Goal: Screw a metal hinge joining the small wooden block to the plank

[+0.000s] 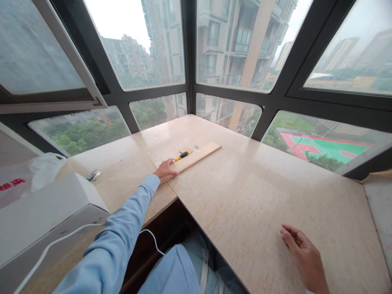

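A long, narrow wooden board (199, 157) lies slanting across the stone-look countertop. My left hand (167, 168) grips its near left end, with the thumb on the front side and the fingers over the far side. Just beyond those fingers, along the board's back edge, is a yellow-and-black handled tool (183, 156); its tip cannot be made out. A small flat wooden piece (185, 150) and a small metal piece (196, 147) lie behind it. At the right, my right hand (303, 255) is loosely curled over the countertop, fingers together, with nothing visible in it.
On the left stand a white box (52, 216) and a white plastic bag (45, 167). Small metal parts (93, 175) lie near the box. A white cable (58, 241) runs past my left arm. Windows border the countertop (260, 196); its front edge has a dark recess below.
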{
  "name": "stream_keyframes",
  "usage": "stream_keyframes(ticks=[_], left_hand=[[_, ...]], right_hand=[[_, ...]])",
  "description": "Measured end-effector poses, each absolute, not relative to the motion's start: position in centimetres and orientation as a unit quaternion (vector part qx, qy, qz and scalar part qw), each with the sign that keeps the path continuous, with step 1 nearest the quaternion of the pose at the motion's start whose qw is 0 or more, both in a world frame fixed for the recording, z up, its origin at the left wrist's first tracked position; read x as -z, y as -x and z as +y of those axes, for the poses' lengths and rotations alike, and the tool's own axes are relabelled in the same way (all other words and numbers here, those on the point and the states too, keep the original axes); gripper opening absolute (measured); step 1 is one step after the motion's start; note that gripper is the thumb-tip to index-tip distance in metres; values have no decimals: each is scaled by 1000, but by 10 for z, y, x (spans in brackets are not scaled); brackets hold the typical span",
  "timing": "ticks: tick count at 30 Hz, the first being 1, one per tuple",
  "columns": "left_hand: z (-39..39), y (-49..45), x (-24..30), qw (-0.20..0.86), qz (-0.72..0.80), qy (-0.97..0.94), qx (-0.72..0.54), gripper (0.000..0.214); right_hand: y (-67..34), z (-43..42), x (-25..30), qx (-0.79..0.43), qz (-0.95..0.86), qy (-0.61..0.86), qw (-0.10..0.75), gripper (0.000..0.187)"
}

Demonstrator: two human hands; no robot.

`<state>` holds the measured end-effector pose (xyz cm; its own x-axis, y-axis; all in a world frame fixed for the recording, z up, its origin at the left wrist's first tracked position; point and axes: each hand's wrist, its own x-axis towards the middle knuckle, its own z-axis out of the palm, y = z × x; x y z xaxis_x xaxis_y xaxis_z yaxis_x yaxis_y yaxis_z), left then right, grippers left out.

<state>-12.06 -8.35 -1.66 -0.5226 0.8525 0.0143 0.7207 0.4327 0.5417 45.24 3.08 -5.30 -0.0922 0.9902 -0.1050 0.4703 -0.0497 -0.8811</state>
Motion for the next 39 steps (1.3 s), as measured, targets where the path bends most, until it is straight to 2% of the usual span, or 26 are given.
stream_keyframes(ticks=[6, 15, 26, 39], left_hand=[[-91, 128, 19, 157, 815, -498, -249, 105], [-96, 125, 30, 134, 807, -494, -295, 103], [-97, 124, 35, 123, 811, -500, -279, 111], [-98, 98, 24, 51, 831, -483, -270, 91]], right_hand=[[-454, 32, 57, -413, -609, 608, 298, 62], [-451, 28, 51, -395, -617, 617, 287, 64], [-451, 28, 51, -390, -614, 627, 278, 65], [-447, 26, 48, -365, -634, 610, 305, 58]])
